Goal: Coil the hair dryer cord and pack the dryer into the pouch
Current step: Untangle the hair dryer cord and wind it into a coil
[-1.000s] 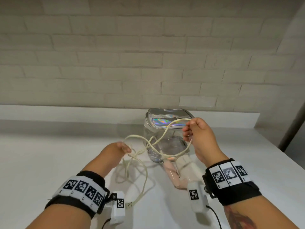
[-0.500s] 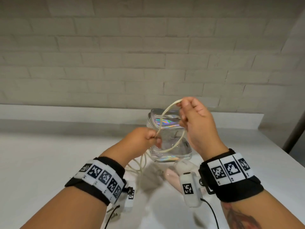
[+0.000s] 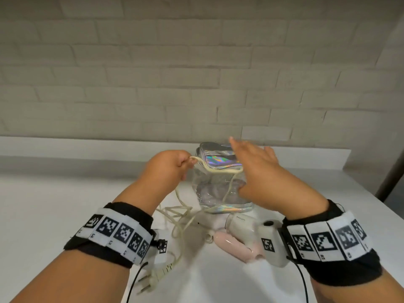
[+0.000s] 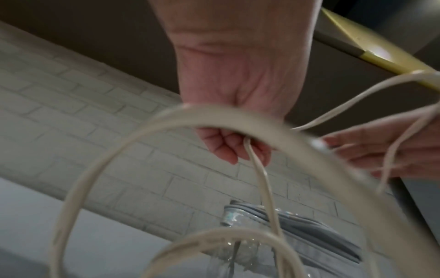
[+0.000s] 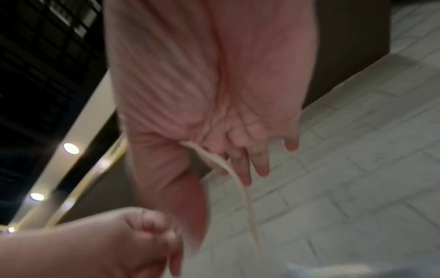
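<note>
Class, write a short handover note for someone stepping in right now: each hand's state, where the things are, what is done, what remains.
Left hand: fist gripping the cord loops.
Right hand: fingers straight, cord draped across the palm.
Hair dryer: lying on the counter in front of the pouch; plug loose near the left wrist.
Done: a few loops gathered.
Left: finish coiling, pack the dryer into the pouch.

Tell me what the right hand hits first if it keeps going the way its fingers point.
Probably the brick wall: the right hand points over the pouch, though depth is unclear.
</note>
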`<state>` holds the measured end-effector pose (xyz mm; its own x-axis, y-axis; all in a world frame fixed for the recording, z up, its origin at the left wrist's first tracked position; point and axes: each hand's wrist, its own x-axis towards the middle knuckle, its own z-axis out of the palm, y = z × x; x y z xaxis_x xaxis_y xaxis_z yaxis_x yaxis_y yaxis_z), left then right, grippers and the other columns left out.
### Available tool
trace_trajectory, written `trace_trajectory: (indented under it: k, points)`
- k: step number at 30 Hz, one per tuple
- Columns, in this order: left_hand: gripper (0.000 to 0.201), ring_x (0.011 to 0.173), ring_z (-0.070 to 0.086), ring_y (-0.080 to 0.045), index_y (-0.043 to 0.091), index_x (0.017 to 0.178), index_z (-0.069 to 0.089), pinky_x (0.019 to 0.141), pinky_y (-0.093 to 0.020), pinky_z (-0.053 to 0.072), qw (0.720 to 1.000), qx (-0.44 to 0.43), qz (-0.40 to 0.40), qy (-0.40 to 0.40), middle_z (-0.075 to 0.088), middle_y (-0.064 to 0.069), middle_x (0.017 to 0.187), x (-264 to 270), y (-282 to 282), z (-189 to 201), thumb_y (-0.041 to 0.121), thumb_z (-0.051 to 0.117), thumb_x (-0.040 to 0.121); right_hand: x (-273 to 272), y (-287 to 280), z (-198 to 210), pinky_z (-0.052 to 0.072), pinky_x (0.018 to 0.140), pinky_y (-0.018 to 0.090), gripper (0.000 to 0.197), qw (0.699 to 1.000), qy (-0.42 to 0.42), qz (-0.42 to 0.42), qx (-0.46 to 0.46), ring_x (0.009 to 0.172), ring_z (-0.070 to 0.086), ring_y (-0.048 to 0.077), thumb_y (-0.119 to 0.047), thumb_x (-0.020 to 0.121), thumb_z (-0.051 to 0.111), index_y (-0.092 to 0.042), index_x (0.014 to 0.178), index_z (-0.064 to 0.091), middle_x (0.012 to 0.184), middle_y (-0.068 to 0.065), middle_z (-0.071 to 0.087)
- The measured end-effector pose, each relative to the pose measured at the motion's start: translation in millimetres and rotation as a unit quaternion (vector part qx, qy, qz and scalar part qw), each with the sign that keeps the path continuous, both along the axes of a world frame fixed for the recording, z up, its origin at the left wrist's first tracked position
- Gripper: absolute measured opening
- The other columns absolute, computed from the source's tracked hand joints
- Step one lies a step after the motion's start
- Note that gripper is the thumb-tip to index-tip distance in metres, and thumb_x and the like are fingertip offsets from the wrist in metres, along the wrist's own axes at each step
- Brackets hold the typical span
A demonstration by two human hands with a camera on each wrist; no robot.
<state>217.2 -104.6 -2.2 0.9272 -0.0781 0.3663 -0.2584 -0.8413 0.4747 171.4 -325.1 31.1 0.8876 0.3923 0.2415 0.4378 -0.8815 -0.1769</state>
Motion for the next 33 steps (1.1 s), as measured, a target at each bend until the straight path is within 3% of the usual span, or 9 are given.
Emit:
trace_trajectory:
  k: [3,7,10,14,22,24,27,30,33]
  points:
    - [0.033,0.064,0.054,-0.026,0.016,0.082,0.061,0.06,-0.034,0.041,0.991,0.124,0.029,-0.032,0.063,-0.012,0.072,-3,-3,4,0.04,0.044,0.097,-18,3,14,0.011,0.118,0.036,0.11,0.987,0.114,0.053,-0.096,0.146,0.009,0.014,-0.049,0.074,0.071,-0.03,0.149,-0.007,0.16,-0.009,0.01]
    - [0.029,0.06,0.052,-0.023,0.014,0.081,0.065,0.06,-0.034,0.044,0.996,0.084,-0.037,-0.013,0.061,-0.011,0.068,-6,-16,2,0.038,0.052,0.092,-10,26,13,0.037,0.104,0.034,0.082,0.992,0.118,0.031,0.015,0.133,0.042,0.02,-0.049,0.087,0.055,-0.026,0.15,0.007,0.149,-0.001,0.04]
    - [0.02,0.067,0.063,-0.027,0.019,0.074,0.065,0.064,-0.035,0.05,0.996,0.015,-0.09,0.017,0.061,-0.005,0.063,-5,-22,-2,0.028,0.055,0.089,10,46,-3,0.045,0.065,0.029,0.022,0.989,0.113,0.012,0.099,0.079,0.064,0.024,-0.034,0.094,0.048,-0.016,0.1,0.059,0.084,0.004,0.066]
    - [0.027,0.059,0.056,-0.016,0.028,0.061,0.059,0.065,-0.032,0.046,0.977,-0.152,-0.136,0.059,0.056,0.008,0.049,-5,-8,-17,0.04,0.058,0.086,20,41,-9,0.033,0.054,0.028,0.02,0.971,0.078,-0.016,0.226,0.062,0.047,0.019,-0.025,0.093,0.053,-0.013,0.08,0.063,0.063,-0.003,0.048]
    - [0.031,0.054,0.061,-0.011,0.017,0.067,0.059,0.07,-0.035,0.049,0.959,-0.247,-0.063,0.123,0.052,0.006,0.05,-2,22,-62,0.03,0.053,0.095,31,11,8,0.033,0.056,0.037,0.028,0.773,-0.141,-0.021,0.618,0.051,0.035,0.013,-0.039,0.093,0.042,-0.029,0.07,0.056,0.053,-0.009,0.041]
    - [0.033,0.051,0.055,-0.012,0.015,0.07,0.058,0.073,-0.04,0.053,0.942,-0.313,-0.03,0.118,0.047,0.006,0.051,-1,25,-60,0.035,0.05,0.096,33,7,9,0.041,0.06,0.036,0.025,0.845,-0.1,-0.032,0.525,0.055,0.049,0.014,-0.03,0.095,0.043,-0.025,0.08,0.062,0.059,-0.004,0.055]
    - [0.036,0.049,0.045,-0.014,0.015,0.07,0.056,0.06,-0.034,0.045,0.95,-0.306,-0.011,0.068,0.043,0.006,0.052,0,20,-40,0.035,0.045,0.097,35,8,-3,0.045,0.085,0.039,0.037,0.969,-0.111,-0.116,0.188,0.109,0.057,0.033,-0.015,0.089,0.049,-0.009,0.125,0.051,0.115,0.016,0.061]
    - [0.033,0.058,0.046,-0.022,0.015,0.067,0.058,0.056,-0.029,0.036,0.982,-0.191,-0.001,0.002,0.049,0.001,0.057,5,8,-20,0.031,0.049,0.095,26,26,-13,0.019,0.115,0.052,0.104,0.981,-0.125,-0.084,0.122,0.145,0.015,0.031,-0.016,0.075,0.068,-0.012,0.149,-0.005,0.158,0.013,0.013]
    - [0.027,0.089,0.06,-0.028,0.01,0.083,0.061,0.074,-0.03,0.044,0.999,-0.014,0.017,0.036,0.067,-0.012,0.094,9,-4,-2,0.025,0.044,0.098,10,43,-11,0.007,0.117,0.056,0.118,0.966,-0.25,-0.031,0.058,0.148,-0.002,0.03,-0.01,0.068,0.074,-0.016,0.149,-0.011,0.16,0.012,-0.003]
